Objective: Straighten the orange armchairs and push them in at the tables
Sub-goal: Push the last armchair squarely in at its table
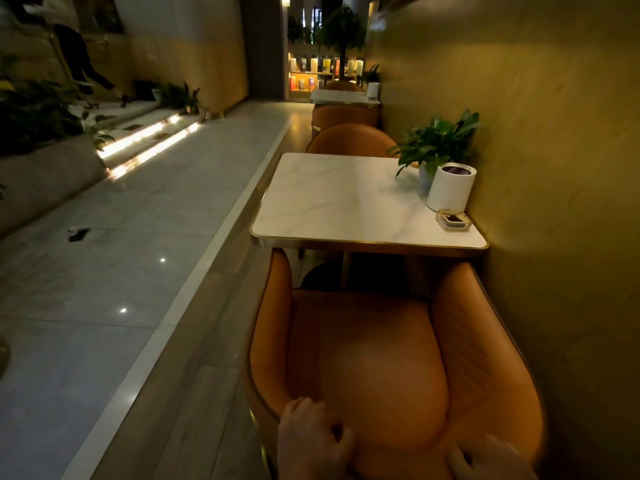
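We held the orange armchair [363, 358] by its back rim, left hand [311, 434] and right hand [485, 459] both with fingers [308, 408] curled over it. It faced the marble worktop [346, 202], its arm fronts at the near edge, beside the wall [554, 168].

Four orange armchairs line the wall: the nearest armchair [363, 358], a second armchair [349, 138] across the table, a third armchair [343, 116] behind that, and a fourth armchair [343, 85], of which only the curved top shows. There are two marble-topped tables, the near table [329, 202] and the far table [341, 97]. Two potted plants, the near plant [438, 140] and the far plant [372, 72]. Two white cylinders, the near cylinder [450, 187] and the far cylinder [373, 90]. One glass ashtray [453, 220]. Two hands, the left hand [311, 434] and the right hand [485, 459]. Two lit steps, the upper step [149, 131] and the lower step [156, 155]. One blurred person [83, 60].
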The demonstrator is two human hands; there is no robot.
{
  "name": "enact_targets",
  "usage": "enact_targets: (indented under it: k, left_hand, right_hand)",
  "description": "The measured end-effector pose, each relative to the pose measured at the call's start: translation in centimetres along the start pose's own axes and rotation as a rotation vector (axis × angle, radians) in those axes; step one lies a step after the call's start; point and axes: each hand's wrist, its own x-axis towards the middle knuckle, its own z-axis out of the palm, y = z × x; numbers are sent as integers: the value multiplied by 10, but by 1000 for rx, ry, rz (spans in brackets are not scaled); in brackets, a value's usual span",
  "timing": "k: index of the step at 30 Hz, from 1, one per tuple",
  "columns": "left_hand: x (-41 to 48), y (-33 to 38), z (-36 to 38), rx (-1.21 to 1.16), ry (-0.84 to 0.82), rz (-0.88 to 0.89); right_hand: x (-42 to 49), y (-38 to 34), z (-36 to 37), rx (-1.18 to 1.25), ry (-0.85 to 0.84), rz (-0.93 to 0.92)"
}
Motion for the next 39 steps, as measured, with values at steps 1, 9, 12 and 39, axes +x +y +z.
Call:
enact_targets:
  k: [1,9,12,39]
  left_hand:
    - [1,0,0,4,-14,8]
    - [12,8,9,51,8,-3]
    - [17,10,12,18,11,-19]
    - [10,23,-2,44,-124,-118]
  right_hand:
    - [-1,2,2,-8,10,-4]
    - [-2,13,18,40,216,36]
    - [1,16,15,61,226,19]
    - [4,16,8,85,238,-32]
